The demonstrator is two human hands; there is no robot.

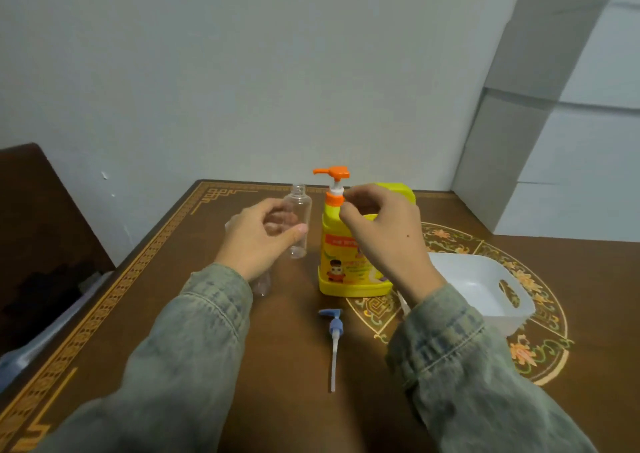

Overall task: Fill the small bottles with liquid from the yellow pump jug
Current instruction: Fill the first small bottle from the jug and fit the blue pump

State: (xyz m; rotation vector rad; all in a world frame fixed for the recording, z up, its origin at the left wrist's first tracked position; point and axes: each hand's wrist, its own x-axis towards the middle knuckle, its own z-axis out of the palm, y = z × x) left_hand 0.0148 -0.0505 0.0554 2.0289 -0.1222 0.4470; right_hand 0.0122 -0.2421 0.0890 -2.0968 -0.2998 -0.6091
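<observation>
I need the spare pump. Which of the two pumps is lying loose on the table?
The blue pump, flat on the table in front of the yellow jug; the orange pump stands mounted on the jug.

We extend both forearms forward, sleeves covering them to the wrists. Our left hand (258, 236) is raised, its back toward the camera, fingers curled, thumb pointing right. Our right hand (382, 234) is raised higher, wrist bent, fingertips drawn together at the upper left. Whether either grip closes on anything cannot be told.
</observation>
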